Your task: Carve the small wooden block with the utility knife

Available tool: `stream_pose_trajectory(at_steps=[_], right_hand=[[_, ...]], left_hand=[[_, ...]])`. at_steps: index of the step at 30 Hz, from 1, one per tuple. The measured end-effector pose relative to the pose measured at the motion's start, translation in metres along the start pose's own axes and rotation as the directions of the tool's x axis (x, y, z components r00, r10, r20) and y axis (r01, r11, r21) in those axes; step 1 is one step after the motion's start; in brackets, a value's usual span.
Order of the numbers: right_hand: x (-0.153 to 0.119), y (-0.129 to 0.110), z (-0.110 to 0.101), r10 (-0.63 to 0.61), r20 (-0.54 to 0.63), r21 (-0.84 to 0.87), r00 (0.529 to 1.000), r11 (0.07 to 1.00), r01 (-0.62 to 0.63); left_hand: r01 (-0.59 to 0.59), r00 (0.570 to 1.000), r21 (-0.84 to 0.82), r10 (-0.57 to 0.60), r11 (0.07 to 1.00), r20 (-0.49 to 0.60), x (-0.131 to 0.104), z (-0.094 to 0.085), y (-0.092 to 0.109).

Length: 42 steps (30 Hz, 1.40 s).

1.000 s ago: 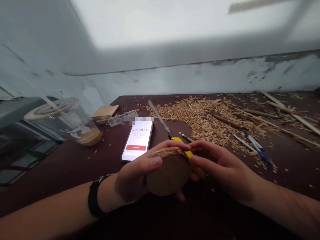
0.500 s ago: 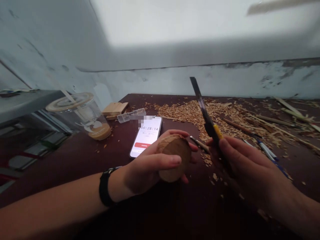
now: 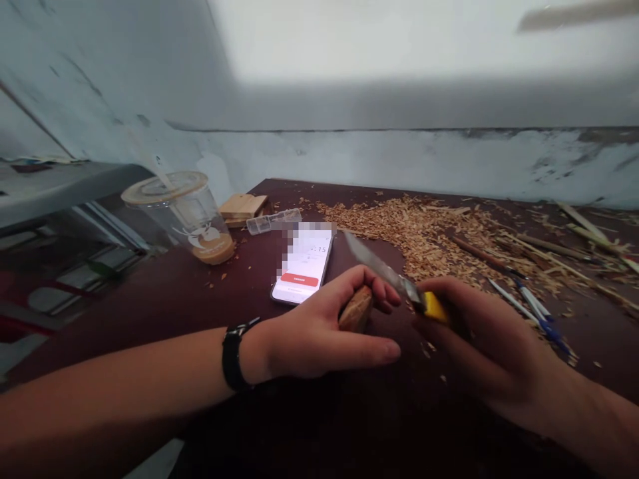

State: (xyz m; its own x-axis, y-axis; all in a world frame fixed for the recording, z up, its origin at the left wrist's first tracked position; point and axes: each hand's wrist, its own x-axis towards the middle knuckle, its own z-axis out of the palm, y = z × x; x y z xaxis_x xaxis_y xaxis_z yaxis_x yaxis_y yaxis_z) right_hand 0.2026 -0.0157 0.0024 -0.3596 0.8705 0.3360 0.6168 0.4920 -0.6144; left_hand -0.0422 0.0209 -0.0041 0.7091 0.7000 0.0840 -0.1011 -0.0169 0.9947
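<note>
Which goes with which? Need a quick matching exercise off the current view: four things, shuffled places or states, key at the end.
Things
1. wooden piece
2. yellow-handled blade
3. phone
4. plastic cup

Places or states
A. gripped in the right hand
B. light brown liquid low inside
C. partly hidden in the left hand
D. lit up, with a red button showing

Pairs: 1-C, 2-A, 3-D, 4-B
</note>
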Motion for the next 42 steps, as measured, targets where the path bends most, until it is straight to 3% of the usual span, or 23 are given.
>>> stream_pose_trajectory(at_steps=[3,7,9,12,14,19,21,24,29,33,39,42], right_hand=[[0.008,-0.012,0.001,-0.147,0.077,-0.11,0.986,0.982,0.155],[0.021,-0.023,0.001,-0.167,0.209,-0.296,0.963,0.928,0.226],[0.026,-0.024,0.002,-0.178,0.232,-0.384,0.956,0.887,0.258],[0.03,-0.021,0.003,-0.215,0.222,-0.446,0.951,0.845,0.295],[0.03,-0.017,0.004,-0.214,0.198,-0.462,0.957,0.84,0.284],[0.028,-0.009,0.008,-0.135,0.127,-0.496,0.983,0.849,0.181],[0.028,-0.006,0.009,-0.158,0.131,-0.503,0.979,0.84,0.203],[0.029,-0.003,0.009,-0.21,0.123,-0.51,0.97,0.825,0.243],[0.027,0.002,0.011,-0.239,0.167,-0.488,0.957,0.823,0.291],[0.024,0.008,0.019,-0.326,0.092,-0.575,0.941,0.754,0.317],[0.026,0.004,0.015,-0.209,0.09,-0.609,0.974,0.762,0.22],[0.032,-0.004,0.007,-0.115,0.184,-0.586,0.976,0.784,0.203]], left_hand=[[-0.073,0.996,0.08,0.068,0.994,0.063,0.0,0.003,-0.001],[-0.045,0.996,-0.017,0.046,0.999,0.076,0.004,0.007,-0.004],[-0.011,0.998,-0.1,0.017,0.995,0.053,0.007,0.009,-0.005],[-0.048,0.998,-0.095,0.045,0.994,-0.04,0.011,0.01,-0.006],[-0.029,0.995,-0.056,0.023,0.998,-0.101,0.01,0.011,-0.007],[0.049,0.967,-0.226,-0.103,0.973,-0.233,0.001,0.019,-0.006],[0.087,0.957,-0.134,-0.12,0.987,-0.263,0.001,0.021,-0.006],[0.1,0.968,-0.008,-0.099,0.995,-0.23,0.004,0.021,-0.004],[0.097,0.977,0.064,-0.083,0.993,-0.194,0.011,0.014,-0.002],[0.114,0.978,0.046,-0.103,0.992,-0.183,0.01,0.011,-0.002],[0.11,0.977,0.105,-0.089,0.988,-0.191,0.006,0.018,-0.006],[0.064,0.981,0.114,-0.041,0.991,-0.191,0.004,0.026,-0.01]])
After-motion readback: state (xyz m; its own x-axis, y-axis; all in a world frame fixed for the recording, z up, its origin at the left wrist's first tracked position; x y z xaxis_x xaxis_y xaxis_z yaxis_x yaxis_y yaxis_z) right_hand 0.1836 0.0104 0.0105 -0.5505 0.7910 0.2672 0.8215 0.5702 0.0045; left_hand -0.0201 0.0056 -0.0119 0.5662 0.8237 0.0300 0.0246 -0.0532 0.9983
